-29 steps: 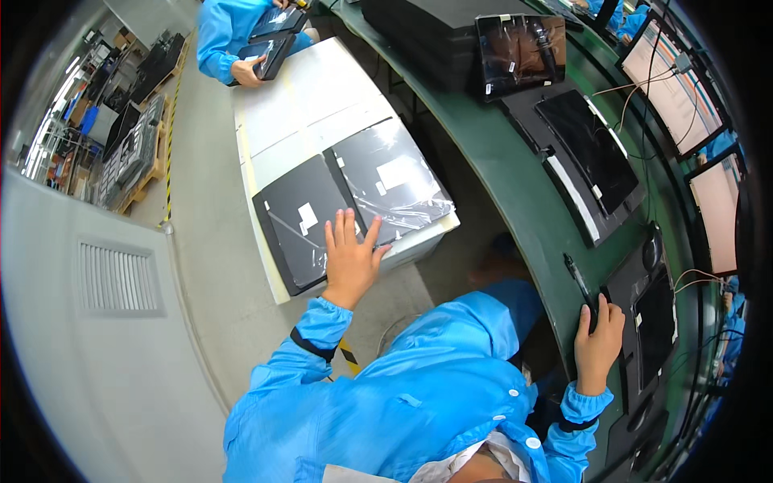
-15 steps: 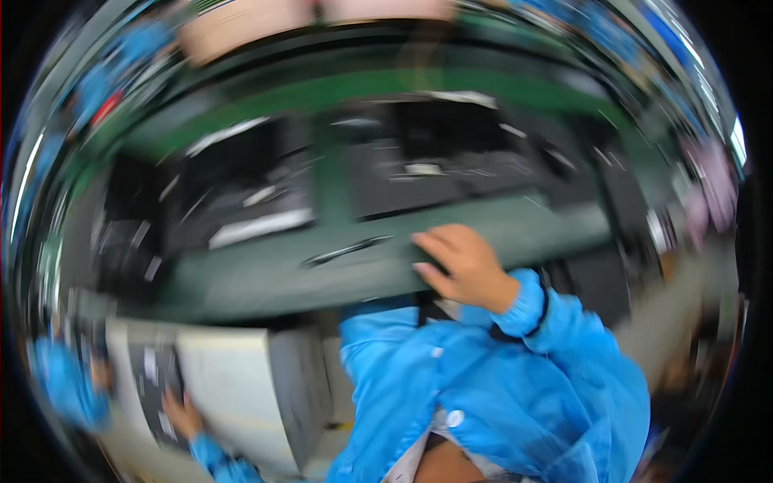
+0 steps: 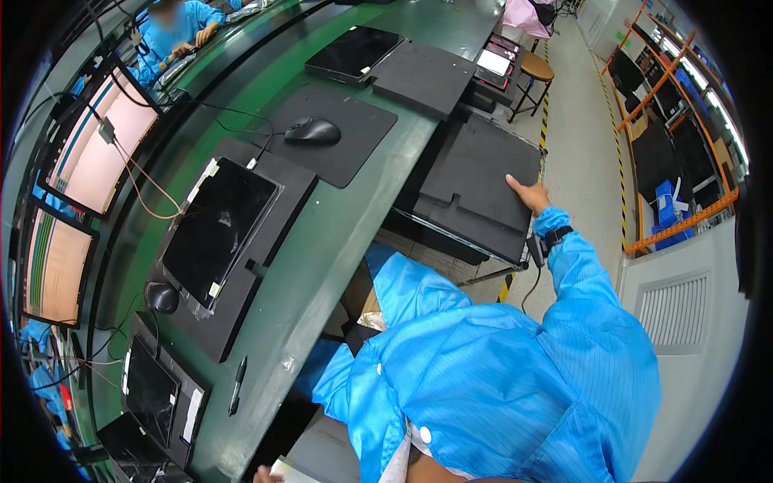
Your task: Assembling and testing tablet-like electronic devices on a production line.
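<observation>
Now the right hand (image 3: 531,196) is touching the black board (image 3: 483,165) near its edge, grip unclear; the left hand (image 3: 266,476) is barely peeking out, fingers unreadable.

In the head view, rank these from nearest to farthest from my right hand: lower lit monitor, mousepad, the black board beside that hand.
1. Black board: right at the right hand.
2. Mousepad: left of the hand, on the green desk.
3. Lower lit monitor: far left of the view.
</observation>
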